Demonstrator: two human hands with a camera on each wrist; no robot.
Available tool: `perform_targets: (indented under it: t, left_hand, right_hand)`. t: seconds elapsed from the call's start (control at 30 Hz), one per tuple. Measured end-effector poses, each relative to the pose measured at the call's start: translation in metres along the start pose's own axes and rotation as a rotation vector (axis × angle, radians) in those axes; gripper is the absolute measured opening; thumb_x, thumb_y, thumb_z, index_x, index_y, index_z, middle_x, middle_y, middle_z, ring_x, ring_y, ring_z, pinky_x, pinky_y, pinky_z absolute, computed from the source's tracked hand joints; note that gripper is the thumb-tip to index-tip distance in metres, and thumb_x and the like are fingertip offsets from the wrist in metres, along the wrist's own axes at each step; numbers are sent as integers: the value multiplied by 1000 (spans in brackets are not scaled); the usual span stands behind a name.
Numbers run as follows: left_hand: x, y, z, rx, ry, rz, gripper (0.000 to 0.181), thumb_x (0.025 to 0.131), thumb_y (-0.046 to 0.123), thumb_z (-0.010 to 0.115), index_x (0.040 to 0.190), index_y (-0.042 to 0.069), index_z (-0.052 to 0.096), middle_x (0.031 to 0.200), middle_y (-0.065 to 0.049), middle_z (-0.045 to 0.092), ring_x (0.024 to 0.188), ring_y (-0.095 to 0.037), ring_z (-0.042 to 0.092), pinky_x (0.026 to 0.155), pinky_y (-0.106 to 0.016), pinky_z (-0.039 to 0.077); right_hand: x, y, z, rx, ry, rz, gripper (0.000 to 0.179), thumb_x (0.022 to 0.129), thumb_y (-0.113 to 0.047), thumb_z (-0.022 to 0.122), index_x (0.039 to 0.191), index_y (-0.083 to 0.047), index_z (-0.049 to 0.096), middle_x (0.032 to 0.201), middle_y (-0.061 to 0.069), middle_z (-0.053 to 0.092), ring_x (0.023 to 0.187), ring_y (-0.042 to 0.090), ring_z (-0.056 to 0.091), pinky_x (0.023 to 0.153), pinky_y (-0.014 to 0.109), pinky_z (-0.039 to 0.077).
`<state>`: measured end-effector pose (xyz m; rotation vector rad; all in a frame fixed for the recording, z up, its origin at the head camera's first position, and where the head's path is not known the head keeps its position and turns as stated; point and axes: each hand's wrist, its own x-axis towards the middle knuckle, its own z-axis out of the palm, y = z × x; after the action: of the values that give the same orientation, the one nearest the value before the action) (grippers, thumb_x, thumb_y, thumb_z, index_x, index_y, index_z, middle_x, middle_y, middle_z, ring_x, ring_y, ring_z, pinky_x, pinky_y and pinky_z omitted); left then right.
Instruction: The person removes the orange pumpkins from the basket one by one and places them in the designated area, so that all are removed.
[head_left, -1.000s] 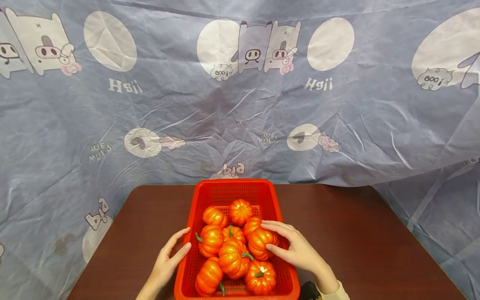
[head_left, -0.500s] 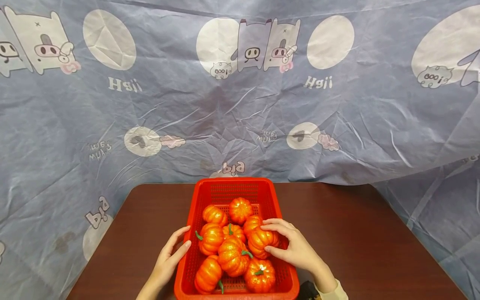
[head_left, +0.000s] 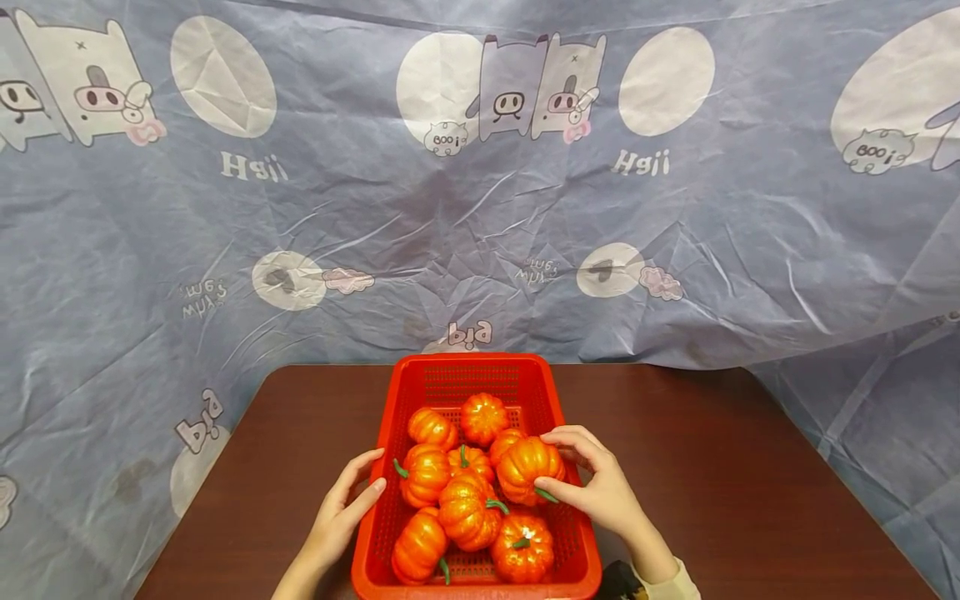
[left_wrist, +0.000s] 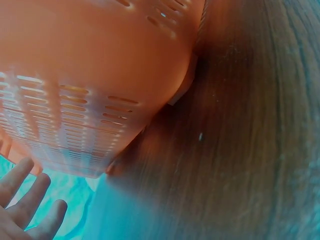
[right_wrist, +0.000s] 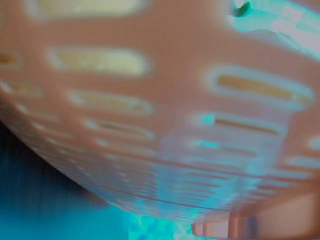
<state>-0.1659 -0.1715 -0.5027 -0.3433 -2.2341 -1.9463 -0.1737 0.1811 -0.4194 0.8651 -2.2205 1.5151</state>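
A red plastic basket [head_left: 555,396] holds several shiny orange toy pumpkins with green stems. Near its right side, my right hand [head_left: 609,487] grips one pumpkin [head_left: 525,468] between thumb and fingers, its green stem [head_left: 547,496] pointing down toward the wrist. My left hand [head_left: 339,510] rests at the basket's left rim, thumb and fingertips touching it. In the left wrist view, loosely spread fingers [left_wrist: 34,202] show beside the slotted basket wall [left_wrist: 125,65]. Basket wall [right_wrist: 185,60] fills most of the right wrist view, where the right hand cannot be seen.
The basket stands on a dark brown wooden table [head_left: 675,467]. A blue-grey cloth [head_left: 420,217] printed with cartoon pigs hangs behind and around the table. Something black [head_left: 619,578] lies by the right forearm at the front edge.
My right hand has shifted slightly up and right, turning the gripped pumpkin so that its green stem now shows. My left hand stays at the rim.
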Motion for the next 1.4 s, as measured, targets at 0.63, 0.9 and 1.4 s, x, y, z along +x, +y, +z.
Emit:
perform_targets:
  t: [0.63, 0.9, 1.4]
  left_hand:
    - [0, -1, -1, 14, 0, 8, 39, 93, 9, 56, 132, 14, 50, 124, -11, 54, 105, -18, 55, 80, -30, 50]
    - [0, -1, -2, 27, -21, 65, 39, 95, 8, 53, 134, 10, 47, 122, -13, 56, 101, -16, 55, 81, -27, 47]
    - [0, 0, 1, 41, 0, 75, 40, 95, 7, 53, 134, 10, 47, 123, -12, 56, 106, -13, 52, 87, -24, 41]
  right_hand:
    - [-2, 38, -22, 170, 548, 274, 37, 80, 9, 68, 115, 8, 58, 101, 0, 62, 86, 10, 62, 73, 16, 49]
    - [-4, 52, -30, 197, 668, 478, 36, 86, -7, 68, 119, 1, 58, 103, -2, 60, 91, 7, 60, 70, 14, 48]
    - [-16, 90, -34, 58, 664, 751, 52, 92, -34, 59, 125, 1, 38, 119, 15, 43, 81, 3, 49, 64, 13, 43]
